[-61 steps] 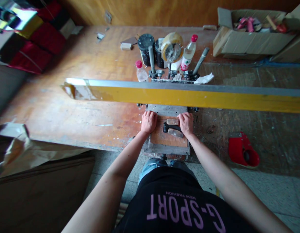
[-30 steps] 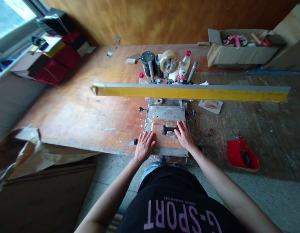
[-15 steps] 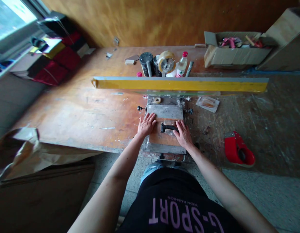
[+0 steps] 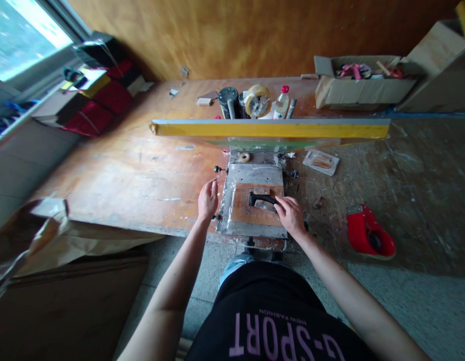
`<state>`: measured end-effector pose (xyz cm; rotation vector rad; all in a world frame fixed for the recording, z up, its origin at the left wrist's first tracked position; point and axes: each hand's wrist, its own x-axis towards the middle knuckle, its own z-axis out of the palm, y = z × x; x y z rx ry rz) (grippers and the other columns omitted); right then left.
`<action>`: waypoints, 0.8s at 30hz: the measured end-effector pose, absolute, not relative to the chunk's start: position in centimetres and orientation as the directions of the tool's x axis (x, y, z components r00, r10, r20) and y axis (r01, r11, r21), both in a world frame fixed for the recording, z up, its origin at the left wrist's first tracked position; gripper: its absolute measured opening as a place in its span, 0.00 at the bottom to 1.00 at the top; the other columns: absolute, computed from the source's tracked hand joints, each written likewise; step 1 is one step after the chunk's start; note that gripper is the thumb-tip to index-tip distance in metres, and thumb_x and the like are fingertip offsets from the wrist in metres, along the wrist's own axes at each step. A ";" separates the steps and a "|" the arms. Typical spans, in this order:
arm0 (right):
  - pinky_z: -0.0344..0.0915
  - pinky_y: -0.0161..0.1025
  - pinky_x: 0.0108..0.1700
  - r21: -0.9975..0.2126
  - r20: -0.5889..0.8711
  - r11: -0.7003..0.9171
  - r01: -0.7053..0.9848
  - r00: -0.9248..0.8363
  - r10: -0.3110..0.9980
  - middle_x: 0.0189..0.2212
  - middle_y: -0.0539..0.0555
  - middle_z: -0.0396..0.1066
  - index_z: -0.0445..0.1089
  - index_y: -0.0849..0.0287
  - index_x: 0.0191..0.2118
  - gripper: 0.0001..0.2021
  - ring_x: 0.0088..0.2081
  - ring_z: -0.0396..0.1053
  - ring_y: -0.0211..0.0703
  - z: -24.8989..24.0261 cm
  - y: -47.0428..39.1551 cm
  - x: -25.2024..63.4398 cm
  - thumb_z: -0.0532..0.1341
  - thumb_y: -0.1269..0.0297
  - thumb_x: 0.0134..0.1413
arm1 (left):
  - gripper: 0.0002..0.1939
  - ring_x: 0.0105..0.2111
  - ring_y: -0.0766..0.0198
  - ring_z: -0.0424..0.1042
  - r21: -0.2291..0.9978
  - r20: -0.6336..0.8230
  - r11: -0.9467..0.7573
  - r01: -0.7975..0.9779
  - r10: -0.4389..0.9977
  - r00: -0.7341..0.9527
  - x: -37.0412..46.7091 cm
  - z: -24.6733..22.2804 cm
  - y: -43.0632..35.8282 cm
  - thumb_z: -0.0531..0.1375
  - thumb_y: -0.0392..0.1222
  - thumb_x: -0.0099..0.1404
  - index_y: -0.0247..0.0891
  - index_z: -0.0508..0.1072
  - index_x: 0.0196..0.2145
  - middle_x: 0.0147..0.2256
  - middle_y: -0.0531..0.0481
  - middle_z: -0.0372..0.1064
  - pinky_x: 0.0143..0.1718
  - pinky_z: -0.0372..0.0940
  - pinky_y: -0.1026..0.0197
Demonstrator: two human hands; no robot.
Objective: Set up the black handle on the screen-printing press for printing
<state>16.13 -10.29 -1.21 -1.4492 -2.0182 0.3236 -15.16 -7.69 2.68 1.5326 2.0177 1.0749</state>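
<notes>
A black T-headed handle, shaped like a razor, lies over a small clear piece on the brown board in the middle of the bench. My right hand is closed at the handle's right end, thumb and fingers pinching it. Just left of the board, my left hand hovers by the metal jig with its fingers stretched out and nothing in them. Clear film wrinkles along the jig's left side. A small tape roll rests on the jig's back part.
A long yellow-faced bar spans the bench behind the jig. Beyond it stand a black canister, a large tape roll and a red-capped bottle. A red tape dispenser and a clear packet lie right; a cardboard box sits behind.
My left hand has lifted off the board and moved left, past the jig's edge. My right hand has gone from lying flat to pinching the razor-like handle's end.
</notes>
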 end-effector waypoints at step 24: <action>0.65 0.45 0.47 -0.436 0.386 0.384 0.814 -0.216 0.897 0.37 0.56 0.75 0.77 0.55 0.41 0.12 0.41 0.68 0.47 1.1 -9.9 15.2 0.55 0.65 0.62 | 0.26 0.31 0.67 0.73 0.968 0.248 -0.241 0.074 0.855 -0.456 -13.6 11.9 -5.6 0.48 0.60 0.69 0.44 0.64 0.57 0.31 0.51 0.71 0.35 0.69 0.63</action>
